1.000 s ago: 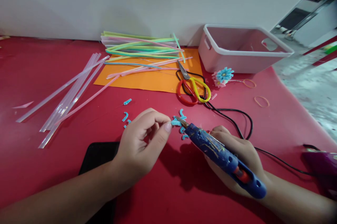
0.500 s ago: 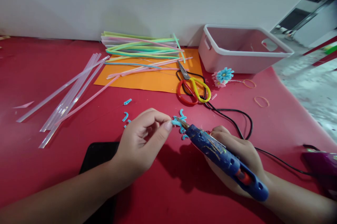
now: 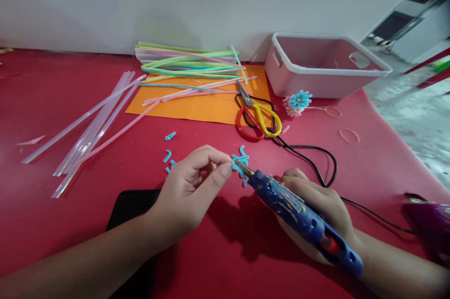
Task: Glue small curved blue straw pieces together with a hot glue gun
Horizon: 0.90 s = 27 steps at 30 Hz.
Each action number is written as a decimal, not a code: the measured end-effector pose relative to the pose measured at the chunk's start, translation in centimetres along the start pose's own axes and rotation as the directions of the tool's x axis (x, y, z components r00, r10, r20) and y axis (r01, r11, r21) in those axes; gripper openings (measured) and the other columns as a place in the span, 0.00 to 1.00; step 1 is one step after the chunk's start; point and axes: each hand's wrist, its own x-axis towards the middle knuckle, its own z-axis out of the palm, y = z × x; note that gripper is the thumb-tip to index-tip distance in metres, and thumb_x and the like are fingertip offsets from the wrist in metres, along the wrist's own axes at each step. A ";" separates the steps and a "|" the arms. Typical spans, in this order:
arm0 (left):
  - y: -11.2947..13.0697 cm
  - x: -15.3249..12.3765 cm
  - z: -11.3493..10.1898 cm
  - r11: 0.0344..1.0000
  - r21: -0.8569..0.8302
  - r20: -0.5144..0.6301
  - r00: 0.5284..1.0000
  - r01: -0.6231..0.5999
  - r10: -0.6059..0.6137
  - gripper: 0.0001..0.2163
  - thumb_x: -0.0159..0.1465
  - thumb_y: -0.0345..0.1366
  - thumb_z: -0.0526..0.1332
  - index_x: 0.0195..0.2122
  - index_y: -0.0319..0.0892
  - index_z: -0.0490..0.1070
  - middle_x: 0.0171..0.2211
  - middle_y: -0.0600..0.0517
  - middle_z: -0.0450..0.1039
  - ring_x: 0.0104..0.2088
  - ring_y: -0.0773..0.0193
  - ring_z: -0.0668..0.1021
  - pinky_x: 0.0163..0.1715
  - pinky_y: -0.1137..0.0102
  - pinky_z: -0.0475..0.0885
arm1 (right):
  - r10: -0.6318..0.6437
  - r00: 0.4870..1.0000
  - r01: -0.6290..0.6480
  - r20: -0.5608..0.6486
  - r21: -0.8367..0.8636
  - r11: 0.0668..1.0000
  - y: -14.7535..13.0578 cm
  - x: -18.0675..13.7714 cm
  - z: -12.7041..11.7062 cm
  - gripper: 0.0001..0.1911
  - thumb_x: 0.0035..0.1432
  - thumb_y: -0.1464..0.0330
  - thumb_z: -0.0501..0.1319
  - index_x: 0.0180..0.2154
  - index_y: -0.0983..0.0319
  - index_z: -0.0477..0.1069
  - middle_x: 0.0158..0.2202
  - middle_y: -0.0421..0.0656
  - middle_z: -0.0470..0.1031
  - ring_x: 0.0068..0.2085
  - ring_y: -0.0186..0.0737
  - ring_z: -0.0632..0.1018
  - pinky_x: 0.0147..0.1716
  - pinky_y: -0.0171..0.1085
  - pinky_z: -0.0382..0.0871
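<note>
Blue piece [image 3: 236, 167], mid-frame, just right of centre: small, short, bright light-blue, fuzzy like pipe cleaner, narrow strip shape. Exact outline hard to read, other blue bits right behind it. Left hand [image 3: 195, 186] pinches its end between thumb and index fingertip; remaining fingers curled in toward palm.

Right hand [image 3: 318, 205], lower right of centre, grasps glue gun [image 3: 303, 218], fingers wrapped round the grip, partly hidden by the body. Gun: dark blue hard plastic, scuffed, smeared with dried yellowish residue, orange-red part showing in rear slot, tapered metal nozzle aimed up-left. Nozzle tip is at the blue piece; touching or just over it, cannot tell.

Loose blue snippets [image 3: 242, 151] by the fingertips, some curved, same fuzz; more blue offcuts [image 3: 168, 155] left of the left hand. Table [image 3: 218, 271] red, smooth, slightly glossy. Upper middle: fuzzy pastel stems [image 3: 190, 66], long and thin, over flat orange sheet [image 3: 211, 112]. Left: clear shiny sticks [image 3: 93, 132], straight, overlapping. Scissors [image 3: 249, 101] above centre, metal blades, one red loop, one yellow. Right of them, fluffy blue flower [image 3: 300, 99] with pink one beside it. Upper right: pink plastic bin [image 3: 312, 84], pale rim, rounded corners.
</note>
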 end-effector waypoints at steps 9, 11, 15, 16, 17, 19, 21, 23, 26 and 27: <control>0.2 0.2 0.1 0.998 -0.041 0.005 0.998 0.055 -0.055 0.07 0.65 0.33 0.62 0.29 0.42 0.72 0.23 0.56 0.64 0.22 0.71 0.64 0.22 0.75 0.63 | -0.013 1.000 0.013 0.013 -0.006 1.000 0.3 -0.5 0.1 0.07 0.60 0.74 0.59 0.36 0.56 0.65 0.24 0.39 0.69 0.25 0.41 0.72 0.28 0.42 0.68; 0.1 0.2 0.2 0.998 -0.023 -0.027 0.998 0.061 -0.062 0.05 0.64 0.33 0.63 0.29 0.41 0.73 0.24 0.56 0.66 0.23 0.71 0.66 0.23 0.75 0.64 | 0.003 0.998 -0.001 -0.064 0.023 1.000 0.7 -1.1 0.4 0.07 0.60 0.74 0.60 0.37 0.56 0.65 0.27 0.39 0.70 0.26 0.40 0.72 0.29 0.41 0.68; 0.0 0.2 0.2 0.998 -0.018 -0.136 0.989 0.059 -0.061 0.03 0.60 0.30 0.65 0.29 0.42 0.75 0.23 0.56 0.68 0.22 0.71 0.66 0.22 0.75 0.65 | 0.048 0.995 -0.047 -0.084 0.010 0.999 0.9 -1.6 0.7 0.11 0.58 0.75 0.61 0.40 0.56 0.66 0.28 0.40 0.69 0.28 0.40 0.71 0.29 0.40 0.68; 0.0 0.2 0.2 0.998 -0.021 -0.154 0.986 0.052 -0.055 0.03 0.60 0.30 0.65 0.29 0.42 0.75 0.23 0.56 0.69 0.22 0.71 0.67 0.22 0.75 0.65 | 0.055 0.995 -0.055 -0.078 0.001 0.998 0.8 -1.5 0.6 0.11 0.57 0.76 0.62 0.40 0.56 0.66 0.27 0.39 0.68 0.27 0.39 0.70 0.28 0.40 0.68; 0.0 0.2 0.2 0.999 -0.023 -0.169 0.984 0.045 -0.048 0.03 0.60 0.30 0.65 0.29 0.42 0.76 0.23 0.56 0.70 0.22 0.71 0.67 0.22 0.75 0.65 | 0.065 0.996 -0.066 -0.068 -0.010 0.998 0.7 -1.3 0.6 0.11 0.57 0.76 0.62 0.39 0.56 0.66 0.27 0.38 0.67 0.26 0.38 0.70 0.28 0.39 0.68; -0.1 0.1 0.2 0.999 -0.024 -0.187 0.982 0.034 -0.038 0.03 0.60 0.30 0.65 0.29 0.43 0.76 0.23 0.55 0.72 0.22 0.72 0.67 0.21 0.75 0.65 | 0.077 0.996 -0.079 -0.054 -0.033 0.996 0.3 -1.0 0.4 0.10 0.56 0.76 0.62 0.37 0.56 0.66 0.27 0.38 0.67 0.25 0.37 0.70 0.28 0.38 0.68; -0.1 0.1 0.2 0.999 -0.020 -0.197 0.980 0.027 -0.030 0.03 0.60 0.30 0.65 0.30 0.43 0.77 0.23 0.55 0.73 0.22 0.72 0.68 0.21 0.75 0.65 | 0.083 0.995 -0.086 -0.055 -0.058 0.995 0.1 -0.7 0.3 0.10 0.56 0.76 0.62 0.37 0.57 0.66 0.26 0.37 0.68 0.24 0.36 0.70 0.27 0.38 0.68; 0.0 0.0 0.2 1.000 -0.013 -0.200 0.980 0.016 -0.018 0.03 0.60 0.30 0.65 0.30 0.43 0.77 0.24 0.55 0.73 0.22 0.71 0.68 0.22 0.75 0.66 | 0.091 0.994 -0.095 -0.060 -0.070 0.993 0.0 -0.6 0.2 0.10 0.56 0.75 0.62 0.37 0.57 0.67 0.26 0.37 0.68 0.23 0.36 0.69 0.27 0.38 0.67; 0.0 0.0 0.1 1.000 -0.013 -0.198 0.980 0.008 -0.011 0.03 0.60 0.30 0.66 0.30 0.43 0.77 0.24 0.56 0.73 0.23 0.72 0.69 0.23 0.75 0.66 | 0.096 0.994 -0.100 -0.050 -0.065 0.993 0.0 -0.6 0.3 0.09 0.57 0.76 0.61 0.37 0.57 0.66 0.26 0.38 0.68 0.23 0.36 0.69 0.27 0.39 0.68; 0.0 0.0 0.1 1.000 -0.014 -0.195 0.981 0.011 -0.013 0.03 0.60 0.30 0.66 0.30 0.43 0.77 0.24 0.56 0.73 0.23 0.72 0.69 0.23 0.75 0.66 | 0.094 0.995 -0.096 -0.047 -0.062 0.993 0.1 -0.6 0.3 0.09 0.57 0.76 0.61 0.37 0.57 0.66 0.26 0.38 0.68 0.24 0.36 0.69 0.28 0.39 0.68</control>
